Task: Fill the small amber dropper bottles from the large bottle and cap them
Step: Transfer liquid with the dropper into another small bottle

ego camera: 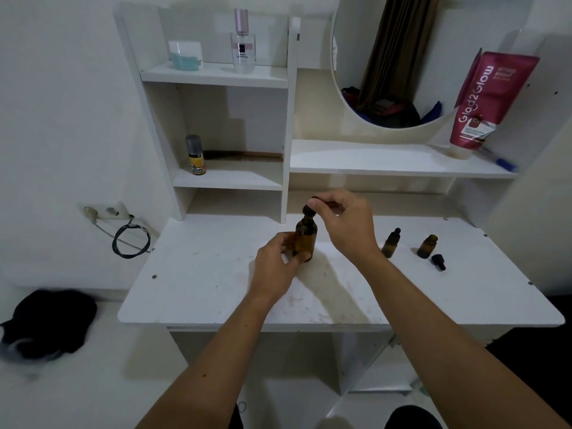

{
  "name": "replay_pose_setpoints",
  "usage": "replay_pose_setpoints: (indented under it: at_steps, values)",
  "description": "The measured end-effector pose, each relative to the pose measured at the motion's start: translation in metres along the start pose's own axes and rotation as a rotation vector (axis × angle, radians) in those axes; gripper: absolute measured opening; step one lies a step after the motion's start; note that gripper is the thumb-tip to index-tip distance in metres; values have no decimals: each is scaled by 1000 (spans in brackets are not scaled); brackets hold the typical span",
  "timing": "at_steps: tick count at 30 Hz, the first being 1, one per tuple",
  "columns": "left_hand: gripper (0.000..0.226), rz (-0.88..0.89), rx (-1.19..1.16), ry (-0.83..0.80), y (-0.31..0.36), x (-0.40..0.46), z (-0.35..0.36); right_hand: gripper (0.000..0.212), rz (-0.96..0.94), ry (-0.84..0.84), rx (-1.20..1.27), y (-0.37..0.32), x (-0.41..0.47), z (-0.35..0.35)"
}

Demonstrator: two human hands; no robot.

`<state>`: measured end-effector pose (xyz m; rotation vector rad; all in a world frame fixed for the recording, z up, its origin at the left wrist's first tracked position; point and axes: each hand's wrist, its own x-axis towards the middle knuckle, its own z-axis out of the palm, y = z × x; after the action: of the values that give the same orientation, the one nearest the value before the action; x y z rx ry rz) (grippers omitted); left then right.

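Amber glass, rigid and breakable: we grip the large bottle (305, 241) low with our left hand (275, 264) while our right hand (343, 222) fingers pinch its dropper cap (310, 209).

On the white table (216, 292) stands an amber bottle (305, 241) with a black cap (310, 209). Right of that bottle are two smaller amber bottles (390, 245) (427, 246) and a black dropper cap (439, 262). Above them leans a pink tube (486, 103) with white lettering.
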<state>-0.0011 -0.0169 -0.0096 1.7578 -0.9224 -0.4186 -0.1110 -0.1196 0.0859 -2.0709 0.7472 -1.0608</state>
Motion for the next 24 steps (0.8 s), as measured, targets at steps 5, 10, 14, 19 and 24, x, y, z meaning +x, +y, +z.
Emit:
replay_pose_setpoints:
  at_steps: [5,10,14,19,24]
  values:
    - [46,-2,10,8,-1,1,1,3,-36,60,-37,2,-2,4]
    - [47,2,20,5,-2,1,1,4,-92,67,-79,4,-1,5]
    - [47,0,40,10,-1,0,1,8,-133,44,-97,5,-1,5]
    - [47,8,72,21,3,-2,2,12,-176,84,-57,0,-2,0]
    - [51,17,134,30,6,-4,2,15,-172,125,40,-15,5,-13]
